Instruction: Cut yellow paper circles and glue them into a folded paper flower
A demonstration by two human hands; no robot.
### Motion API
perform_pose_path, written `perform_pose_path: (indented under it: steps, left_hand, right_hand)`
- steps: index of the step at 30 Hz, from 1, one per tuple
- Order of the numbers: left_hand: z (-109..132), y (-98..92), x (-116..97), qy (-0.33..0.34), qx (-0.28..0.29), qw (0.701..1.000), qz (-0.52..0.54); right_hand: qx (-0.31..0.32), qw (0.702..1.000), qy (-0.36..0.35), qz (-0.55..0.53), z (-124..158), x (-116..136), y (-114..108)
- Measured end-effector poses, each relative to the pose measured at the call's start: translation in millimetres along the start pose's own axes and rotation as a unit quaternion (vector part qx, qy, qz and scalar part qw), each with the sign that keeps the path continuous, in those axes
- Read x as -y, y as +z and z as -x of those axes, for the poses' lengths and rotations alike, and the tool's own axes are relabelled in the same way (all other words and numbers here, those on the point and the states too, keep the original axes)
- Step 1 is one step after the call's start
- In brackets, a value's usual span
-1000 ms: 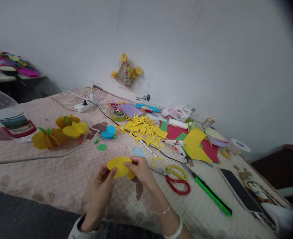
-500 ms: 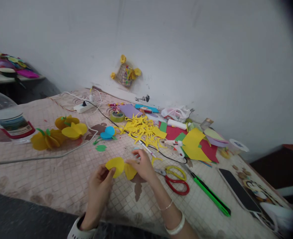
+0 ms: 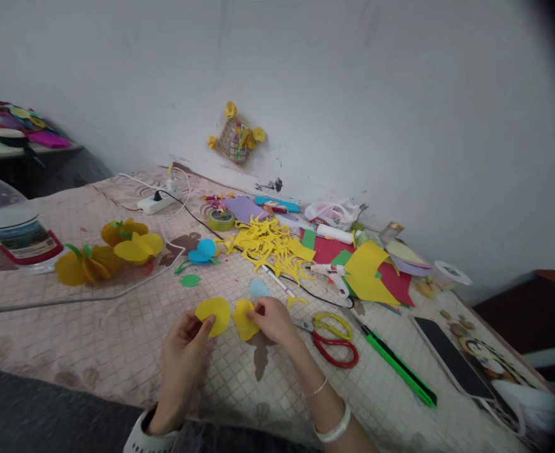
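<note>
My left hand (image 3: 183, 355) pinches a round yellow paper piece (image 3: 214, 316) between thumb and fingers. My right hand (image 3: 274, 321) grips a smaller folded yellow paper piece (image 3: 243, 321) at its right edge. A small gap separates the two pieces. Just above my right hand lies a pale blue paper piece (image 3: 259, 288). Red-and-yellow-handled scissors (image 3: 333, 340) rest to the right of that hand, with a green craft knife (image 3: 400, 371) beyond them.
Yellow paper scraps (image 3: 270, 244) and a hot glue gun (image 3: 329, 272) lie on coloured sheets. Paper flowers (image 3: 86, 264), a blue paper shape (image 3: 202, 250), tape (image 3: 221, 220), a power strip (image 3: 155, 202), a plastic jar (image 3: 16, 236) and a black phone (image 3: 452, 358) surround them.
The two yellow pieces, overlapping a second ago, now sit apart. My right hand has shifted its grip onto the smaller piece, and the pale blue piece has come back into view.
</note>
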State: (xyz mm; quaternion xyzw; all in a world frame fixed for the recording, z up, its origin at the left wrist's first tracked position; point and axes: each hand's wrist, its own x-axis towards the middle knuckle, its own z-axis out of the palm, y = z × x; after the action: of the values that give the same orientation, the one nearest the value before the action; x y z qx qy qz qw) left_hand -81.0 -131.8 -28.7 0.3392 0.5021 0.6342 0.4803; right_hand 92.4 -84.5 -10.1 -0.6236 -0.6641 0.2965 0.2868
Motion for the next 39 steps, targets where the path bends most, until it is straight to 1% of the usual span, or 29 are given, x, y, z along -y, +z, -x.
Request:
perform_pose_path:
  steps: [4, 7, 11, 12, 16, 18, 21, 24, 26, 30, 32, 34, 36, 39]
  left_hand:
    - [-0.8, -1.4, 5.4, 0.001, 0.006, 1.0, -0.006]
    - [-1.0, -0.9, 8.1, 0.002, 0.009, 1.0, -0.007]
    - [0.2, 4.0, 4.9, 0.002, 0.018, 1.0, -0.001]
    - [1.1, 6.1, 3.2, 0.001, 0.025, 1.0, 0.001]
    - [7.2, 15.0, -3.6, -0.008, 0.058, 0.998, 0.003]
    - [10.4, 17.8, -5.6, -0.013, 0.067, 0.998, 0.004]
    - [12.7, 19.2, -6.2, -0.019, 0.068, 0.997, 0.008]
    - [9.9, 16.3, -5.3, -0.021, 0.059, 0.998, 0.01]
    - [5.6, 11.6, -4.8, -0.018, 0.042, 0.999, 0.009]
    - [-2.3, 0.7, -4.0, -0.012, 0.005, 1.0, 0.005]
    - [-3.0, -1.0, -3.1, -0.011, 0.007, 1.0, 0.004]
    - [-1.3, 1.1, -2.1, -0.012, 0.019, 1.0, 0.002]
    - [1.6, 5.7, -1.5, -0.012, 0.034, 0.999, 0.002]
    - [5.5, 12.4, -1.9, -0.011, 0.054, 0.998, 0.003]
  right_hand:
    - [-0.006, 1.0, 0.0, 0.016, -0.1, -3.4, 2.3]
    - [-0.004, 1.0, -0.011, -0.003, 1.0, -0.4, -2.9]
    - [-0.04, 0.997, -0.031, -0.052, 5.3, 11.2, -9.9]
    - [-0.035, 0.996, -0.035, -0.071, 6.8, 14.3, -9.4]
    - [0.034, 0.987, -0.026, -0.152, 11.1, 20.2, -1.3]
    - [0.048, 0.983, -0.016, -0.176, 11.3, 18.5, 1.6]
    - [0.058, 0.981, -0.012, -0.185, 9.8, 13.9, 1.1]
    - [0.061, 0.984, -0.013, -0.165, 7.0, 8.5, -2.2]
    - [0.044, 0.989, -0.007, -0.138, 4.9, 4.0, -4.3]
    - [-0.032, 0.997, 0.011, -0.064, 1.8, -4.0, -7.0]
    - [-0.068, 0.997, 0.008, -0.044, 1.6, -4.4, -7.3]
    - [-0.089, 0.995, -0.001, -0.048, 2.4, -1.4, -6.1]
    - [-0.079, 0.994, -0.012, -0.074, 4.2, 3.9, -2.7]
    - [-0.012, 0.99, -0.022, -0.135, 7.6, 11.5, 4.6]
